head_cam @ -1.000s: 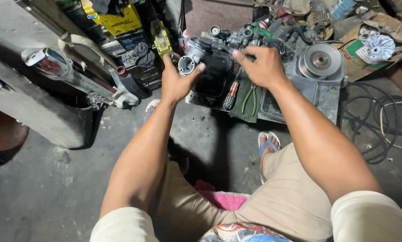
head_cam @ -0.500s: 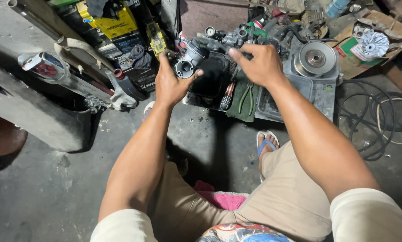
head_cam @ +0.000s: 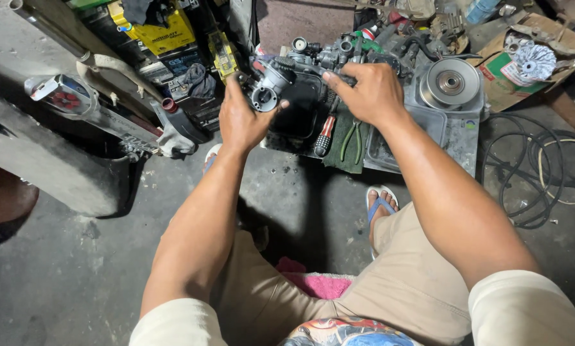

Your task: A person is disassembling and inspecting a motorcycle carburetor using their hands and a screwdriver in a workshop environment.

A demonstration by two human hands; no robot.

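The left hand (head_cam: 239, 122) was closed around a small carburetor (head_cam: 265, 86); the right hand (head_cam: 367, 93) gripped its far end. Inspecting it seemed underway; turning it next would need a steady hold.

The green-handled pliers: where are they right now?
In the head view, the pliers lie on a dark cloth just below the right hand, beside a red-handled screwdriver.

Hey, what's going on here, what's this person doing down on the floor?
A person sits low over a concrete floor, holding a small metal carburetor up in both hands. The left hand cups it from below, and the right hand has a grip on its far end. Beneath it lie a red-handled screwdriver and green-handled pliers on a dark cloth, with a metal pulley on a tray to the right.
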